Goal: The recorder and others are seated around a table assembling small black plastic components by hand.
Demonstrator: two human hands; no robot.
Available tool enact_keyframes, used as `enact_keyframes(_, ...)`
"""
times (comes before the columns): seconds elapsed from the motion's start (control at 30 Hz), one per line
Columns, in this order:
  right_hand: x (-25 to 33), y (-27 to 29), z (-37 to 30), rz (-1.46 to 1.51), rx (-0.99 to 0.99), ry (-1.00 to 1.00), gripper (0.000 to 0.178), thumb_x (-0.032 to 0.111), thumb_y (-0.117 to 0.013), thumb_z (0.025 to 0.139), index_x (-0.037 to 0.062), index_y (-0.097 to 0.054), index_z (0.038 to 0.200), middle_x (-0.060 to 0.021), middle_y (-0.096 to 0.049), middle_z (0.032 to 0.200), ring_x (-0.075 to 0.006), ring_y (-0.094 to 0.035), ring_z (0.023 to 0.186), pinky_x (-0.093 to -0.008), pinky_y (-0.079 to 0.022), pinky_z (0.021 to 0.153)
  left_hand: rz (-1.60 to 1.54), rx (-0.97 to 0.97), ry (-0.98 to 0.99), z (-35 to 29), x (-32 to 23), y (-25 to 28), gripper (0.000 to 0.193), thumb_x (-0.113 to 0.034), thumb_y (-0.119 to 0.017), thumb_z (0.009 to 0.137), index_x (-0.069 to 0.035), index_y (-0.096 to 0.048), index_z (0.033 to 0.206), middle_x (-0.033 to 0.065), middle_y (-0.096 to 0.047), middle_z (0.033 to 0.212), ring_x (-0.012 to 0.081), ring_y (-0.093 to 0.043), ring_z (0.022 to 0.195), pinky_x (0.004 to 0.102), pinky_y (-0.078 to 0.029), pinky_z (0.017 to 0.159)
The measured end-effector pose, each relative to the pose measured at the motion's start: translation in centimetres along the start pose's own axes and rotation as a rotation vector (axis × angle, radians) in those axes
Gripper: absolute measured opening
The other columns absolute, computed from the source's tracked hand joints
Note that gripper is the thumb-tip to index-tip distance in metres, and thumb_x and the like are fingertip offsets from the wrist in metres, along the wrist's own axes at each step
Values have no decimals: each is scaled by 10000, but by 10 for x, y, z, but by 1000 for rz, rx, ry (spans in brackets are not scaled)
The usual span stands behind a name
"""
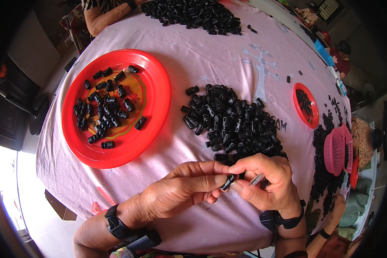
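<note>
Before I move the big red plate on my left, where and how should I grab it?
I'd take the large red plate by its broad, bare rim, coming from the near side, with your left hand on its left edge and right hand on its right. Loose black pieces lie across its middle, so keeping it level seems wise.

Pink basket, printed pink tablecloth
</note>
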State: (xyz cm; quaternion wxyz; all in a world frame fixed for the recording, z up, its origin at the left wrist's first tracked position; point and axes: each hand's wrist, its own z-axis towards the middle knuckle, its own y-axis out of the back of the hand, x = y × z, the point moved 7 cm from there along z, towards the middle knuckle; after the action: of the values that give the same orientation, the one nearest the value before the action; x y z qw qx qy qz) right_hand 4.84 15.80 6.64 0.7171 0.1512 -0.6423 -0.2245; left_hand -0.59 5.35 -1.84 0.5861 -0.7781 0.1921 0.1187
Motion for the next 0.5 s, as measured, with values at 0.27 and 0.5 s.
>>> enact_keyframes(0.27, 2, -1, 1, -69, 0, 5, 241, 31, -705, 751, 4, -586, 960, -77, -672, 822, -137, -682, 688, -239, -555, 581, 404, -64, -109, -4, -14, -4, 312, -130, -585, 917, -1, -572, 1200, 39, -639, 1049, 53, -569, 843, 196, -466, 733)
enact_keyframes(0.5, 0, 1, 0, -114, -52, -9, 227, 51, -719, 751, 13, -595, 938, -73, -669, 803, -127, -662, 633, -228, -531, 547, 445, -62, -178, -7, -18, -6, 302, -107, -572, 924, 8, -570, 1203, 21, -639, 1040, 41, -559, 877, 194, -453, 776)
